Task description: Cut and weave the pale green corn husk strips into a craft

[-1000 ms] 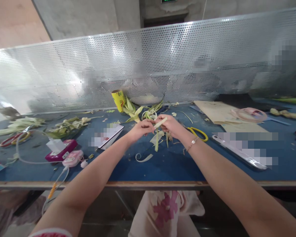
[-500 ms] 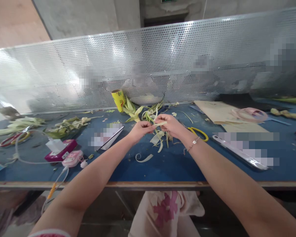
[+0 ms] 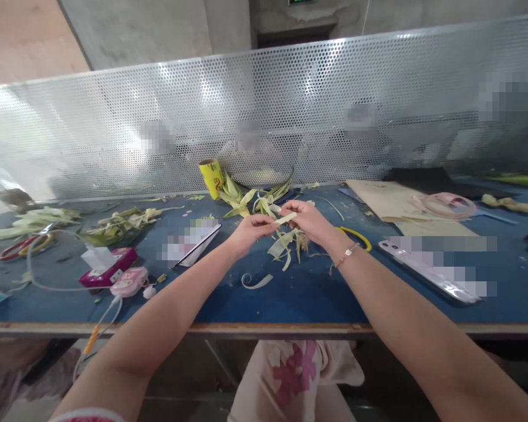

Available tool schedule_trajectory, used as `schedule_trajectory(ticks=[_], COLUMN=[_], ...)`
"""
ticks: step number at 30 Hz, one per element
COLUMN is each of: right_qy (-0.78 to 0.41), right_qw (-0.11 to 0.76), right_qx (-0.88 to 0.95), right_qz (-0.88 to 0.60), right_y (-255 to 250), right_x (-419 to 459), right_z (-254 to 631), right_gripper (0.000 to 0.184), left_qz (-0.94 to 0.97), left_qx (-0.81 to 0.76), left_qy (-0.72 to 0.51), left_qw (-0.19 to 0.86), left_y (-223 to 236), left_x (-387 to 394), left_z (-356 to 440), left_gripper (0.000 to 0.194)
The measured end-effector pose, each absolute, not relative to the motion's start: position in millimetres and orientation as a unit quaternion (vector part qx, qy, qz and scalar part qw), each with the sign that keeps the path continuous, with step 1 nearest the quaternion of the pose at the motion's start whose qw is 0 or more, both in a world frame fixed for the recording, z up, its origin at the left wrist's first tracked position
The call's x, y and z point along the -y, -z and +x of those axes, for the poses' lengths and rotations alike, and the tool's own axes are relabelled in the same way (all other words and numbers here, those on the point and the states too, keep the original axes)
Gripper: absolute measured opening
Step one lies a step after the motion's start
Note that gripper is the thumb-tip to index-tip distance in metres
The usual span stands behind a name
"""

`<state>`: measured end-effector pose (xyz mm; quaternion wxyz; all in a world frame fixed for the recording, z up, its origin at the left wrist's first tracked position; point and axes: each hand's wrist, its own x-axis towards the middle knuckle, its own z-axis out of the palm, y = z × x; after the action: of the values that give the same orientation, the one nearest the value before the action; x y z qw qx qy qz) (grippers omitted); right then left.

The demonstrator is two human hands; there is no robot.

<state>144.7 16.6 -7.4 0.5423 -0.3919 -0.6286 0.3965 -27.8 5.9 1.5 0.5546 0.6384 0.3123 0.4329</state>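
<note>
Over the middle of the blue table, my left hand (image 3: 253, 231) and my right hand (image 3: 307, 221) are close together. Between their closed fingertips runs a short pale strip of corn husk (image 3: 287, 218), pinched by both. Loose husk pieces (image 3: 278, 248) lie on the table just below my hands. A curled thin strip (image 3: 259, 283) rests nearer to me. Behind my fingers are green and pale husk leaves (image 3: 242, 205). Yellow-handled scissors (image 3: 361, 239) lie beside my right wrist, partly covered by it.
A yellow cardboard tube (image 3: 210, 179) stands before the perforated metal screen (image 3: 268, 88). Left are a phone (image 3: 198, 245), a magenta power strip (image 3: 108, 271) with a pink charger (image 3: 129, 282), red-and-yellow-handled scissors (image 3: 17, 248) and husk piles (image 3: 123, 225). Right are another phone (image 3: 426, 271) and brown paper (image 3: 378, 199).
The pale strip between my hands has shifted slightly and tilts up to the right. The husk piece hanging below my hands has swung and now curls. My right hand moved slightly.
</note>
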Motion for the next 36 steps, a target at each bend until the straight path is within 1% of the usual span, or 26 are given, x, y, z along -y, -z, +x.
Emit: schedule_trajectory(ticks=[2, 4, 5, 7, 11, 13, 16, 18, 20, 22, 24, 28, 33, 36], right_qy=[-0.277, -0.125, -0.058, 0.044, 0.135, 0.164, 0.207, 0.234, 0.254, 0.249, 0.216, 0.101, -0.035, -0.12], right_qw=[0.543, 0.541, 0.538, 0.524, 0.442, 0.4, 0.365, 0.358, 0.372, 0.398, 0.425, 0.471, 0.549, 0.575], right_qx=[0.678, 0.722, 0.738, 0.764, 0.814, 0.832, 0.847, 0.851, 0.844, 0.834, 0.829, 0.831, 0.77, 0.72], right_qz=[-0.41, -0.413, -0.402, -0.374, -0.352, -0.349, -0.328, -0.305, -0.291, -0.291, -0.294, -0.28, -0.324, -0.369], right_y=[8, 8, 8, 9, 14, 17, 19, 17, 14, 10, 7, 5, 6, 7], right_x=[-22, -25, -24, -22, -15, -13, -7, -1, 4, 7, 8, 5, 3, 2], right_z=[152, 158, 161, 163, 159, 154, 144, 138, 134, 133, 133, 135, 130, 125], right_gripper=[0.017, 0.012, 0.014, 0.025, 0.052, 0.058, 0.056, 0.049, 0.038, 0.028, 0.022, 0.021, 0.016, 0.011], left_qz=[0.605, 0.57, 0.554, 0.521, 0.425, 0.383, 0.361, 0.369, 0.385, 0.397, 0.412, 0.47, 0.528, 0.568], left_qx=[-0.319, -0.317, -0.312, -0.301, -0.302, -0.305, -0.303, -0.302, -0.304, -0.313, -0.32, -0.313, -0.317, -0.324], left_qy=[-0.437, -0.449, -0.46, -0.485, -0.504, -0.499, -0.501, -0.501, -0.49, -0.481, -0.473, -0.455, -0.504, -0.525], left_qw=[0.584, 0.611, 0.62, 0.635, 0.688, 0.715, 0.725, 0.722, 0.721, 0.717, 0.71, 0.688, 0.606, 0.544], left_y=[-3, -5, -6, -9, -15, -17, -18, -17, -15, -13, -12, -9, -5, -2], left_x=[-6, -7, -7, -8, -9, -9, -9, -8, -8, -8, -7, -6, -8, -11], left_z=[-29, -30, -30, -31, -34, -35, -35, -35, -34, -34, -33, -30, -29, -31], left_gripper=[0.018, 0.017, 0.016, 0.014, 0.01, 0.009, 0.01, 0.01, 0.008, 0.008, 0.009, 0.013, 0.015, 0.018])
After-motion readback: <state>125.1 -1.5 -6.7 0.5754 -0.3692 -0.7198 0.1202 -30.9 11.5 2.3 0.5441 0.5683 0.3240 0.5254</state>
